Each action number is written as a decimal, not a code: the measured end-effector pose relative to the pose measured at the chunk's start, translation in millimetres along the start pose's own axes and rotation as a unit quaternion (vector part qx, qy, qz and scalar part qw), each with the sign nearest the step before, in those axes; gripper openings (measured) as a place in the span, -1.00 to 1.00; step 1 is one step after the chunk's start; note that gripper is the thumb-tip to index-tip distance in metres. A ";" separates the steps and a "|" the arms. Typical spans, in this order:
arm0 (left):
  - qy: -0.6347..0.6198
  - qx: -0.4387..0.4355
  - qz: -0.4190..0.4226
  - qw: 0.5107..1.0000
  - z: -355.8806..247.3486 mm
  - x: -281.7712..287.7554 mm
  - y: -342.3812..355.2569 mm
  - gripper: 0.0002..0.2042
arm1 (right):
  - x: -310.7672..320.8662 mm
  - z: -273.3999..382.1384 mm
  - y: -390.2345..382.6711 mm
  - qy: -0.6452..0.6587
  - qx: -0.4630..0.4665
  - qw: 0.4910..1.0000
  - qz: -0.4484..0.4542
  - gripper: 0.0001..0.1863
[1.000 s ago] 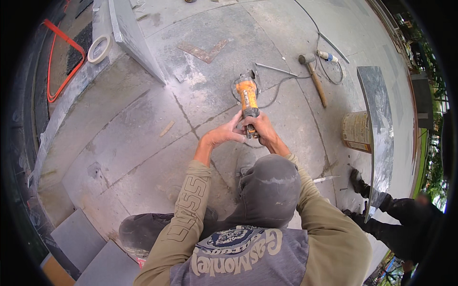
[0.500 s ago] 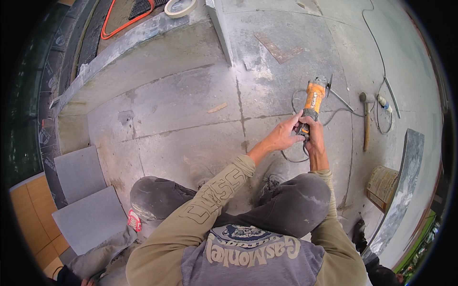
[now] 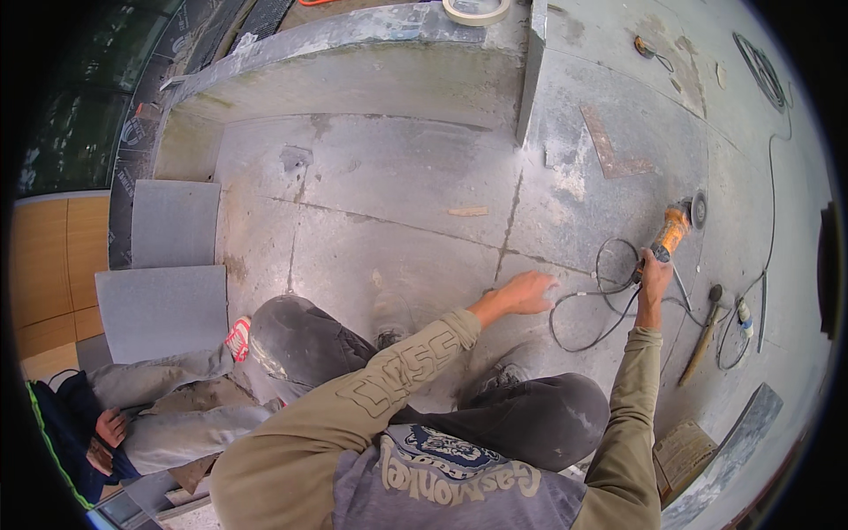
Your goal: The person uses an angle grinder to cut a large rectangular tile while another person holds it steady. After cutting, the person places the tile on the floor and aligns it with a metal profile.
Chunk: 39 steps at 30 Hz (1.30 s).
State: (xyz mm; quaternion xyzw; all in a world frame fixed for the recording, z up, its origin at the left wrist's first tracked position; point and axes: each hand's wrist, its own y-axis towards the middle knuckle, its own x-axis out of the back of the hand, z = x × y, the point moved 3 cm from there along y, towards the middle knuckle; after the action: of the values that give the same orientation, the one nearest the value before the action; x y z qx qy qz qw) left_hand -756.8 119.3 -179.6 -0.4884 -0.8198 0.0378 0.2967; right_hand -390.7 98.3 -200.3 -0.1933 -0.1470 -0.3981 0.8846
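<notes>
An orange and black angle grinder is out to the right, its round disc at the far end. My right hand is wrapped around its dark rear body. A black cord loops from the grinder across the floor. My left hand is over the floor to the left of the cord, apart from the grinder, with fingers extended and slightly curled and nothing seen in them. A hammer with a wooden handle lies right of my right hand, beside a plug connector.
A rusty L-shaped metal square lies on the slabs. A low stone wall bears a roll of tape. Grey slabs rest at left, near a seated person. A bucket and stone strip are lower right.
My left hand has come off the grinder and is now apart from it. My right hand has carried the grinder rightward, and its disc has turned toward view. The whole view has shifted.
</notes>
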 end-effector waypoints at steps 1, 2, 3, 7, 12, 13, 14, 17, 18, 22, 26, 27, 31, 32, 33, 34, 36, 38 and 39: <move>0.009 0.008 -0.022 1.000 13.1 6.3 -2.4 -0.41 | 5.4 -8.2 28.4 -0.027 0.009 1.000 -0.011 -0.72; 0.013 0.028 -0.038 0.999 16.0 17.3 -1.2 -0.42 | 10.8 -12.7 52.0 -0.058 0.017 0.998 -0.030 -0.67; 0.014 0.048 -0.049 0.998 17.8 28.1 -4.0 -0.43 | 8.1 -10.2 66.4 -0.076 0.013 0.996 -0.033 -0.64; -0.048 0.104 -0.100 0.988 31.1 48.6 -28.2 -0.50 | 24.9 -11.6 135.1 -0.200 0.029 0.978 -0.051 -0.47; -0.109 0.125 -0.103 0.981 34.9 47.3 -26.1 -0.55 | 43.9 -19.8 199.1 -0.284 -0.021 0.954 -0.088 -0.27; -0.112 0.128 -0.100 0.980 34.3 46.8 -26.6 -0.57 | 39.0 -22.5 196.1 -0.277 -0.020 0.958 -0.078 -0.27; -0.095 0.135 -0.094 0.982 31.8 47.1 -28.9 -0.57 | 29.1 -22.3 187.9 -0.271 -0.018 0.960 -0.064 -0.27; -0.071 0.136 -0.085 0.985 22.0 46.2 -26.9 -0.57 | 22.2 -15.9 174.7 -0.273 -0.031 0.959 -0.074 -0.22; -0.078 0.126 -0.088 0.985 19.0 45.1 -23.1 -0.58 | 22.7 -15.4 171.4 -0.275 -0.029 0.957 -0.093 -0.20; -0.067 0.081 -0.084 0.991 1.9 43.6 -2.1 -0.60 | 35.9 -20.0 164.3 -0.333 0.034 0.934 -0.123 -0.13; -0.042 0.074 -0.025 0.996 -12.5 45.1 9.1 -0.57 | 29.4 -18.5 144.7 -0.309 0.067 0.944 -0.091 -0.16; -0.026 0.060 -0.008 0.998 -20.4 44.0 15.5 -0.57 | 33.1 -19.8 142.2 -0.296 0.077 0.946 -0.104 -0.19; 0.081 -0.045 0.065 0.994 -44.2 57.6 37.0 -0.58 | 47.9 -23.8 146.7 -0.217 0.103 0.968 -0.067 -0.32; 0.141 -0.070 0.080 0.984 -46.6 65.4 39.5 -0.62 | 47.0 -24.4 146.2 -0.214 0.090 0.970 -0.071 -0.36; 0.199 -0.092 0.093 0.971 -48.8 73.8 41.4 -0.66 | 46.4 -25.8 143.1 -0.212 0.078 0.971 -0.074 -0.39; 0.259 -0.111 0.105 0.954 -50.2 85.2 41.9 -0.70 | 43.2 -26.2 141.2 -0.207 0.068 0.973 -0.075 -0.43; 0.335 -0.125 0.118 0.926 -46.8 112.8 24.7 -0.77 | 30.1 -26.8 129.3 -0.147 0.048 0.988 -0.025 -0.45; 0.403 -0.139 0.149 0.892 -47.9 139.5 5.1 -0.82 | 35.5 -35.7 129.8 -0.137 0.053 0.989 0.012 -0.47; 0.436 -0.143 0.175 0.871 -48.0 157.4 -1.1 -0.83 | 45.2 -40.6 132.1 -0.153 0.043 0.987 0.017 -0.43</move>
State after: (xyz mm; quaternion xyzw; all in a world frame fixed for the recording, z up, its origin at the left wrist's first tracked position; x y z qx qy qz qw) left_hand -787.2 237.3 -69.1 -0.6279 -0.5043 -0.2451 0.5398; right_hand -256.9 130.7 -247.0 -0.2160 -0.2947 -0.3419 0.8658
